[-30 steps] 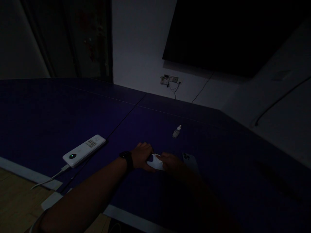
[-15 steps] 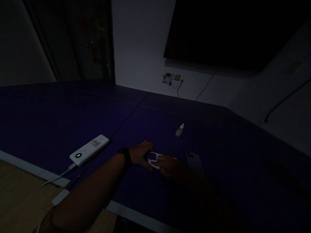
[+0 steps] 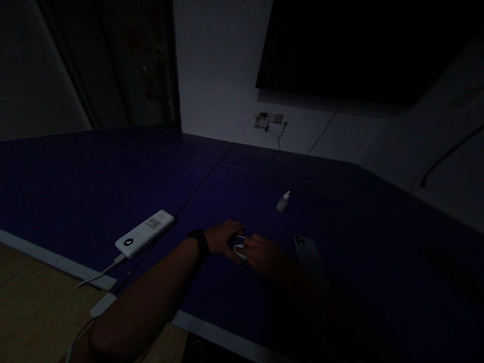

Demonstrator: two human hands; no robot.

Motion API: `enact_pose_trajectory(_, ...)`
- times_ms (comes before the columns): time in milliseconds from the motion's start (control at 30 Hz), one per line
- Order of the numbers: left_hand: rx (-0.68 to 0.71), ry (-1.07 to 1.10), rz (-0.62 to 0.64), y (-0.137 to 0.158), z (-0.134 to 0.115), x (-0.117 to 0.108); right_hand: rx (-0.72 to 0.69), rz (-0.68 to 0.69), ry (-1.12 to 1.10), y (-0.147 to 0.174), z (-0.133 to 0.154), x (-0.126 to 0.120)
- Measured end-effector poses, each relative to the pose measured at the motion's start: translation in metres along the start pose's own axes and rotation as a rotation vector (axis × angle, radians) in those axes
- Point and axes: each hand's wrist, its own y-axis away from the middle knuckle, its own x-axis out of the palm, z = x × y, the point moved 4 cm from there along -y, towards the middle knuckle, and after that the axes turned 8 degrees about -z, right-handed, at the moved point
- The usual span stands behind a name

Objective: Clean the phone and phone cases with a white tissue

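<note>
A white phone case (image 3: 239,242) with a large camera cutout lies low over the table between my hands. My left hand (image 3: 224,238), with a dark band on its wrist, grips the case's left end, thumb on the near side and fingers on the far side. Over the rest of the case, my right hand (image 3: 262,254) is closed on it, its fingers bent near the cutout; most of the case is hidden under it. A phone (image 3: 308,254) with several camera lenses rests to the right of my right hand. Beyond the hands is a small dropper bottle (image 3: 282,202) with a white top.
On the left of the dark blue table (image 3: 212,201) lies a white power bank (image 3: 145,233) with a cable plugged into its near end. A thin dark seam crosses the table. At the back, a large screen (image 3: 340,50) hangs above a wall socket (image 3: 278,119).
My right hand has shifted a little over the phone case and covers more of it, its fingers now closer to the cutout. The whole view has moved slightly.
</note>
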Motion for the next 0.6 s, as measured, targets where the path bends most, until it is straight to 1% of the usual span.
enact_pose_trajectory(100, 0.012, 0.014, -0.008, -0.001, 0.001, 0.000, 0.083, -0.004, 0.067, -0.005, -0.006, 0.006)
enact_pose_trajectory(200, 0.016, 0.022, -0.010, -0.001, 0.002, 0.000, 0.157, 0.004, 0.081, -0.006, -0.008, 0.007)
enact_pose_trajectory(267, 0.011, 0.020, -0.004, -0.001, 0.002, 0.000, 0.138, -0.007, 0.067, -0.004, -0.004, 0.005)
enact_pose_trajectory(400, -0.019, 0.005, 0.005, -0.001, 0.002, -0.001, -0.044, -0.012, -0.006, 0.002, 0.007, -0.002)
enact_pose_trajectory(467, -0.018, 0.008, 0.013, -0.001, 0.001, -0.001, -0.099, -0.007, -0.029, 0.004, 0.009, -0.004)
enact_pose_trajectory(533, -0.016, 0.011, 0.016, -0.001, 0.000, -0.001, -0.080, -0.021, -0.022, 0.005, 0.007, -0.004)
enact_pose_trajectory(600, -0.019, 0.011, 0.013, 0.000, 0.001, -0.001, -0.017, -0.041, 0.001, 0.006, 0.004, -0.004)
